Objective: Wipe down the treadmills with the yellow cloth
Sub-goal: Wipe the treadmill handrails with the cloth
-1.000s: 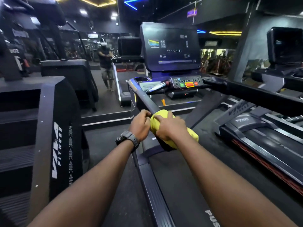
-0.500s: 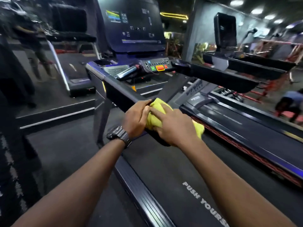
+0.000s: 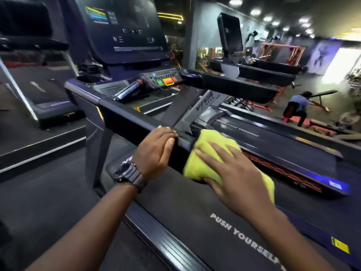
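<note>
Dim gym, ceiling spotlights, dark rubber floor. Near treadmill [image 3: 224, 227] has a black belt printed "PUSH YOURSELF", console [image 3: 125, 30] lit, button panel [image 3: 166, 80] below it. Left hand [image 3: 156, 153], fingers curled, rests on top of the black handrail [image 3: 127, 118]. Right hand [image 3: 232, 173], fingers spread flat, presses the yellow cloth [image 3: 207, 153] against the rail's end. Second treadmill [image 3: 273, 145] just to the right. A person [image 3: 297, 108] crouches far right near red racks [image 3: 281, 53].

both forearms reach forward, bare. left hand [image 3: 156, 149] palm down, fingers curled over the handrail [image 3: 127, 122] edge, watch on wrist. right hand [image 3: 230, 173] fingers spread flat, pressing the yellow cloth [image 3: 207, 163].
</note>
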